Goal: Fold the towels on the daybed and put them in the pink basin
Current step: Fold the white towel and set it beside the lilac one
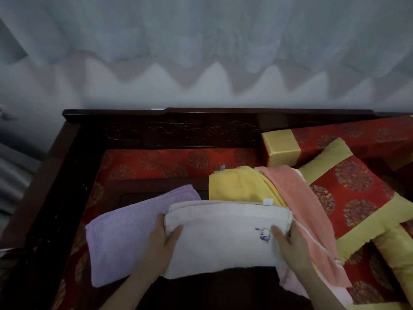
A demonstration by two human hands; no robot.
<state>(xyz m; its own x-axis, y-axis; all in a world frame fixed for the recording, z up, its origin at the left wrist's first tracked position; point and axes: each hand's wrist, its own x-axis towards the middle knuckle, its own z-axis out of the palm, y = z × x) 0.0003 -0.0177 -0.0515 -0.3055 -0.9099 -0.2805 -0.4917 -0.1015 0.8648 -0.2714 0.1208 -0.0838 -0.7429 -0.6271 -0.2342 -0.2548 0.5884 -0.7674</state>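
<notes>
Pale curtains [201, 41] hung behind a dark carved daybed [156, 130], on which red-and-gold cushions [348, 198] were stacked to the right. A white towel [223, 238], already folded into a thick oblong and marked with a small blue embroidered figure [263, 234], was held at the near middle of the bed. It was gripped at its left end by the left hand [163, 240], thumb on top and fingers tucked beneath, and at its right end by the right hand [290, 240] in the same pinching hold. A folded lilac towel [125, 233] lay just beside it on the left; a yellow towel [237, 184] and a salmon towel [299, 211] were draped behind and to the right, seemingly unfolded. No pink basin was seen. For the fold to be kept neat, the layers would best be held squared, both ends lifted level, and the edges kept aligned as the bundle is carried.
</notes>
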